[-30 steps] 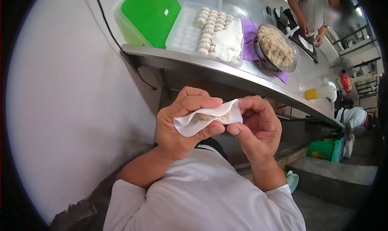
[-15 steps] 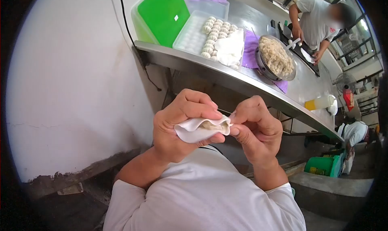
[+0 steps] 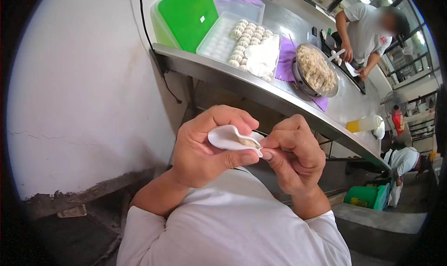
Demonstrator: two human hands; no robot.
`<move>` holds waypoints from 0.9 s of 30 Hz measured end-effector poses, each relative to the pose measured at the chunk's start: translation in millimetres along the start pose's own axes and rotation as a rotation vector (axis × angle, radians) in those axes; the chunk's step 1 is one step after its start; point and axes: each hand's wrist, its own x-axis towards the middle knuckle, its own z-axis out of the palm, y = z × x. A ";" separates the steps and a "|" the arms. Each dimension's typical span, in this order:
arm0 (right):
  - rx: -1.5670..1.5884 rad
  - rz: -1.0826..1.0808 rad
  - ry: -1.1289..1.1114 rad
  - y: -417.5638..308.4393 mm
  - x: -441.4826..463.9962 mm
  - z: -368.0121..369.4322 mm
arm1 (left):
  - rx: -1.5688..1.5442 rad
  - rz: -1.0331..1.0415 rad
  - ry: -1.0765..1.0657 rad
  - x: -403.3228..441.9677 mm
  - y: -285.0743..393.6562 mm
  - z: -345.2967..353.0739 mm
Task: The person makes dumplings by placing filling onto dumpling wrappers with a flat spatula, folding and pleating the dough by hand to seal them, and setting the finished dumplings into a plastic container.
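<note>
A part-folded dumpling (image 3: 228,139), a round white wrapper with pale filling showing in its opening, is held up in front of my chest. My left hand (image 3: 200,145) cradles it, fingers curled over the top and thumb along the near side. With thumb and forefinger, my right hand (image 3: 295,154) pinches the wrapper's right edge. Beyond the hands, a steel bowl (image 3: 298,75) heaped with pale filling (image 3: 316,68) stands on the table. To its left, a plastic tray (image 3: 212,44) holds rows of pleated dumplings (image 3: 247,40), partly under a white cloth (image 3: 263,56).
The steel table's edge (image 3: 223,77) runs diagonally ahead of me. A green lid (image 3: 188,19) leans by the wall. A yellow-and-clear bottle (image 3: 363,124) stands near the table's right end. Across the table a co-worker (image 3: 365,28) handles a white wrapper; another person (image 3: 404,161) bends over farther right.
My left fingers and thumb have shifted on the wrapper, whose opening now tilts differently. The right hand still pinches its right edge. The co-worker's hands have moved slightly.
</note>
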 end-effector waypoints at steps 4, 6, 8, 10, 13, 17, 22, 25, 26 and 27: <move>0.126 0.085 0.102 -3.1 -2.6 13.9 | 0.041 0.034 -0.081 0.4 -0.8 -9.9; -0.045 0.052 0.053 -7.1 0.1 14.6 | 0.066 0.022 -0.095 0.0 0.6 -14.4; -0.035 0.064 0.042 -6.5 1.0 18.3 | 0.091 0.008 -0.110 -1.0 0.4 -17.6; -0.023 0.078 0.034 -5.8 0.4 22.2 | -0.058 0.016 -0.003 -2.9 -1.9 -18.6; -0.029 0.053 0.049 -7.0 1.7 27.0 | -0.058 0.036 -0.070 -1.2 -3.9 -22.0; -0.066 0.044 0.046 -8.7 4.2 32.5 | 0.018 0.069 -0.195 -0.3 -2.3 -31.3; -0.112 0.042 0.011 -9.0 3.6 42.4 | -0.053 0.116 -0.128 -1.0 -10.0 -36.5; 0.191 0.220 0.282 -10.8 2.8 55.4 | -0.019 0.124 -0.188 0.2 -9.8 -43.2; 0.101 0.159 0.193 -8.1 2.9 50.2 | -0.020 0.124 -0.188 -0.7 -8.5 -41.0; 0.009 0.098 0.104 -6.8 3.1 47.7 | -0.131 0.074 -0.123 -2.3 -6.6 -36.7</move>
